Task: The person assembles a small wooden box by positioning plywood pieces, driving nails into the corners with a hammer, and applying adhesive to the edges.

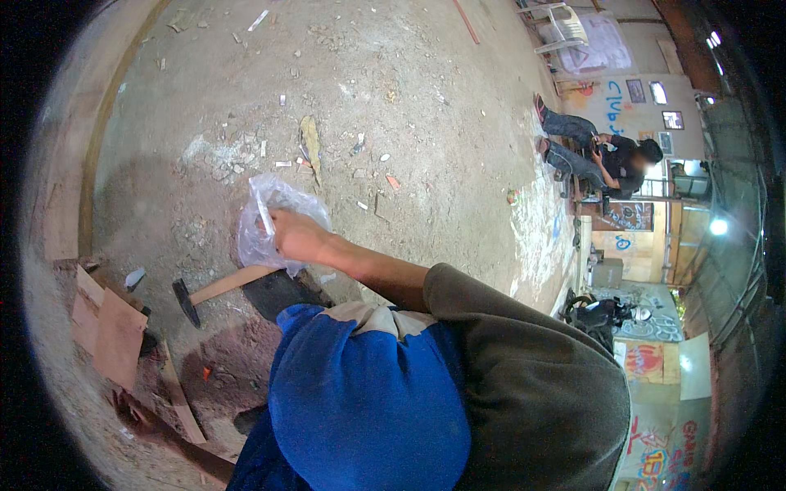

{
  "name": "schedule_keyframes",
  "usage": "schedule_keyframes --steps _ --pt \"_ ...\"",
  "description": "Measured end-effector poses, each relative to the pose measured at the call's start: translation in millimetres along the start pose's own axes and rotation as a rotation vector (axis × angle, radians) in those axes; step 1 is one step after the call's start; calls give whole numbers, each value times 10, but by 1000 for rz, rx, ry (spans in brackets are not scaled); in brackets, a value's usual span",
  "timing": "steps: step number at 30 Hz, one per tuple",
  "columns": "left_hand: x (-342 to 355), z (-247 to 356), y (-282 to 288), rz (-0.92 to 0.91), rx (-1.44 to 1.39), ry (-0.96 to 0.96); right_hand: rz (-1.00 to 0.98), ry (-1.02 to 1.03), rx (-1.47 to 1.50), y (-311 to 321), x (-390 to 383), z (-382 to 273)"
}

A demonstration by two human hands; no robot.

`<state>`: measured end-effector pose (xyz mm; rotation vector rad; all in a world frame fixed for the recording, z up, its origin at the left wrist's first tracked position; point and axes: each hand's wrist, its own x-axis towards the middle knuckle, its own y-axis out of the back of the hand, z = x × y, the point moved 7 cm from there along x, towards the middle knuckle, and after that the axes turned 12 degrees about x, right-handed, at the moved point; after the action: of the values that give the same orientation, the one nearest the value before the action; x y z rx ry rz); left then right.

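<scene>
Right hand: the right hand (291,235) has its fingers gathered on the plastic bag, well apart from the other hand.
Plastic bag: the clear plastic bag (307,203) bulges around those fingers, above the floor (426,106), nearer the floor's left edge than its far edge by the wall; a narrow white strip (260,204) runs beside the fingers, and whether it belongs to the bag I cannot tell.
Left hand: the left hand (139,416) is low, in shadow, just beside the wooden boards; whether it touches or grasps anything I cannot tell.
Boards: flat wooden boards (120,337) overlap near the floor's left edge, and a thin wooden slat (182,397) lies beside them.
Hammer: the hammer (225,286) lies with its dark head toward the boards and its pale handle reaching to the bag's lower side.
Dark object: a dark flat object (282,296) is beside the handle, partly hidden by the wearer's blue clothing (368,401).
Floor litter: a dry leaf (311,147) and small scraps lie beyond the bag.
Far edge: a seated person (602,155) in dark clothes and a pale chair (567,26) are near the wall.
</scene>
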<state>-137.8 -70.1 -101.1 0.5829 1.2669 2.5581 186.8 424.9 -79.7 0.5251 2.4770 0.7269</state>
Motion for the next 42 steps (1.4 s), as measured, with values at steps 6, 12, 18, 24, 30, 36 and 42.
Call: schedule_keyframes --steps 6,12,18,24,30,36,42 --pt "-129 54 186 47 -105 328 116 -123 -71 666 -67 -357" --pt "-16 905 519 109 -41 -27 290 264 86 1221 -140 -1511" --pt "167 2758 265 -318 -234 -455 -296 534 360 -352 8 -2429" --pt "179 2790 228 -464 -537 -123 -614 69 616 -672 20 -2582" --pt "49 2220 437 -377 -486 39 -742 -159 807 -1180 -99 -2736" --pt "-176 2151 220 -263 -294 0 -571 181 524 -1211 63 -2719" --pt "-24 1717 307 -36 -273 253 -339 466 343 -1107 193 -2743"
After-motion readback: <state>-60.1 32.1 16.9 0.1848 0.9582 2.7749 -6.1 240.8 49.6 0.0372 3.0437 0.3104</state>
